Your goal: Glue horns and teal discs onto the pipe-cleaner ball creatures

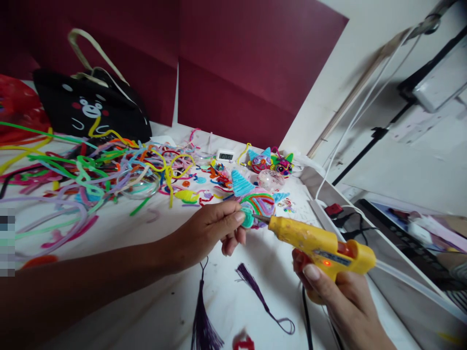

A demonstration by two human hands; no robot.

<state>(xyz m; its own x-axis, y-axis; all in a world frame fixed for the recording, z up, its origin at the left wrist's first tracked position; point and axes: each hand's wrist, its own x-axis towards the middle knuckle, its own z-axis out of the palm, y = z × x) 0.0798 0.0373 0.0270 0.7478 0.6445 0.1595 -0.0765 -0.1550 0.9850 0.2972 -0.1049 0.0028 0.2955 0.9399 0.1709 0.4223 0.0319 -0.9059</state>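
Observation:
A small turquoise coil of pipe cleaner is pinched between the thumb and fingers of my left hand. My right hand grips a yellow hot glue gun by its handle, and an orange light glows on its side. The gun's metal nozzle points left, at or very close to the coil. Just behind the coil is a colourful pipe-cleaner animal head with light-blue ears. Whether it rests on the table or in my left fingers I cannot tell.
Two purple tassels lie in front. Loose pipe cleaners heap up at the left, before a black bag. Farther back stand a small digital clock and two finished-looking heads. A white cable hangs at right.

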